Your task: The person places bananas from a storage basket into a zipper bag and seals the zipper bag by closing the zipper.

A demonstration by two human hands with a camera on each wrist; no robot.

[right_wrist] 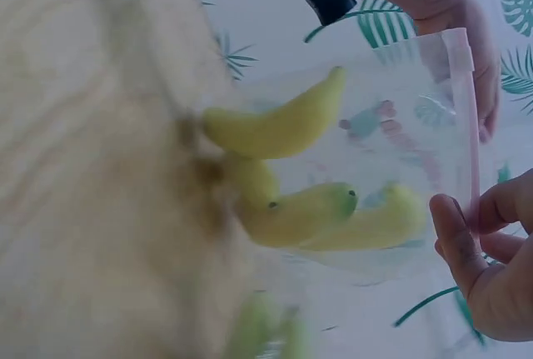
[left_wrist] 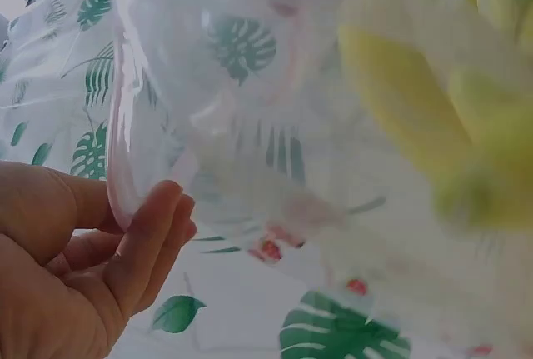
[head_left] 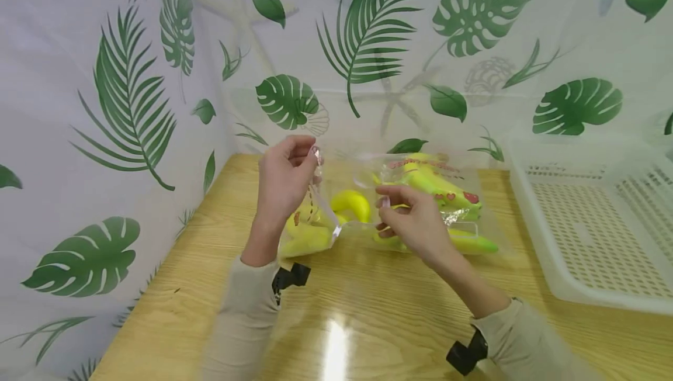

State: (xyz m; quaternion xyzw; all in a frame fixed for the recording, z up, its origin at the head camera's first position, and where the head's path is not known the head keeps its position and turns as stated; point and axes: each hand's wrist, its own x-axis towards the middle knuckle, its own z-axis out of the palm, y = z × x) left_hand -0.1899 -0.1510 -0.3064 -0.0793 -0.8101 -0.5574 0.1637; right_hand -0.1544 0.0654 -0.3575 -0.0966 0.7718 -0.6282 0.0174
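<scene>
My left hand (head_left: 286, 179) pinches the pinkish upper edge of a clear plastic zip bag (left_wrist: 241, 126) between thumb and fingers. The same bag's edge is pinched by my right hand (head_left: 415, 220), a little lower and to the right. Several toy bananas lie inside, including a yellow banana (head_left: 352, 203) seen between the hands. From the right wrist, a banana (right_wrist: 283, 122) shows through the plastic above others with green tips. Beyond my right hand lies a second clear bag (head_left: 494, 223), printed with red hearts, with yellow-green bananas in it. My right fingers partly cover that bag.
A white perforated plastic basket (head_left: 557, 276) stands at the right on the wooden table (head_left: 368, 311). Leaf-patterned cloth (head_left: 210, 48) rises behind the table and along its left side.
</scene>
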